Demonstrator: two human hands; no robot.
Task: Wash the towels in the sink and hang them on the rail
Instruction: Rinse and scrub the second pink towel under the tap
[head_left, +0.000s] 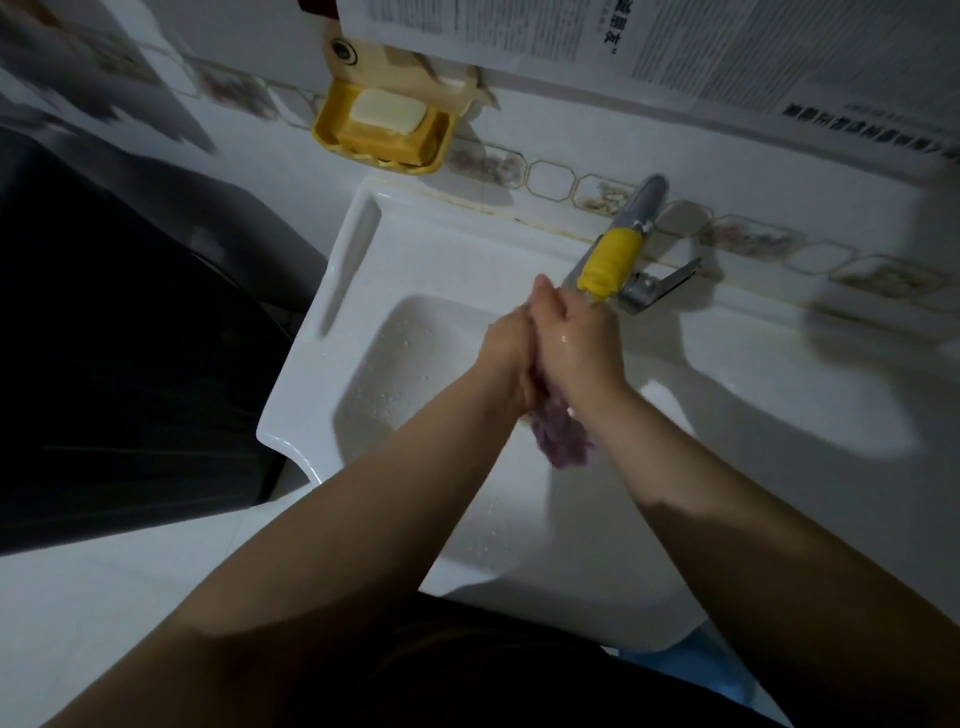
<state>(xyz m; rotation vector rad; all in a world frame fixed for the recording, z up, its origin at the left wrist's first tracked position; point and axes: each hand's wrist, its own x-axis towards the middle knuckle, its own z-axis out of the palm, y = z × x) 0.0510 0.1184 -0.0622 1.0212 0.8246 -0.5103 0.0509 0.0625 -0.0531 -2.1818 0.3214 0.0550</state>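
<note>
There is one view only, from a wide-angle camera worn on the person's head. It looks forward and steeply down over both forearms into the white sink (363, 244), which fills the middle of the frame at close range. The tiled wall lies along the top edge, with the yellow soap dish (332, 130) and the tap (631, 244) on it. Straight lines bow toward the edges, and the left border is perhaps motion-blurred.

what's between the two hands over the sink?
Head view: the purple towel is squeezed between the left hand and right hand, its free end hanging below them over the sink basin.
</note>
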